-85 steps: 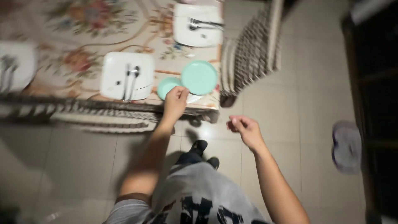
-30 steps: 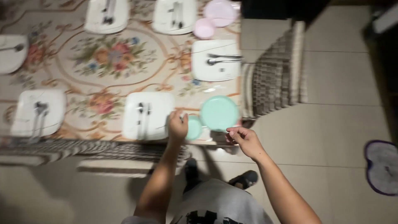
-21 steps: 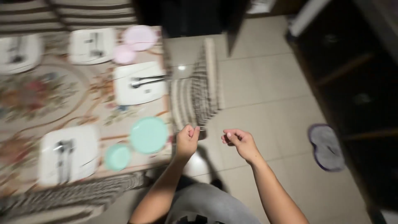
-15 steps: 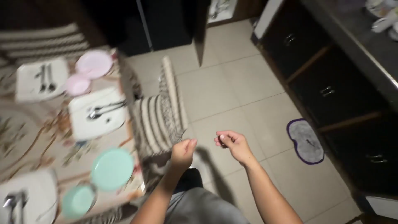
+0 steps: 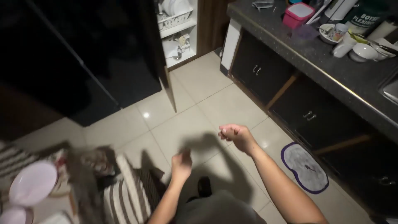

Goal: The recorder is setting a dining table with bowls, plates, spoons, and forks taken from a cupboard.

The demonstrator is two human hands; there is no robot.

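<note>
Head view swung from table to tiled floor (image 5: 195, 120), left hand (image 5: 181, 165) and right hand (image 5: 234, 135) loosely curled, empty.

Two bare hands are showing in the middle of the frame: the left hand (image 5: 181, 165) and the right hand (image 5: 236, 137), both empty, fingers loosely curled. One grey mat with a purple edge (image 5: 304, 167) is lying on the tiled floor at the lower right. Two pink round dishes are sitting at the lower left: a pink plate (image 5: 33, 183) and, just below it, one smaller pink bowl (image 5: 12, 216). One striped chair (image 5: 128, 195) is standing beside them. On the dark counter (image 5: 315, 54) at the upper right, one pink box with a white lid (image 5: 299, 13) and two white bowls (image 5: 365, 51) (image 5: 329, 33) are resting, plus one small cup (image 5: 340, 30)
</note>
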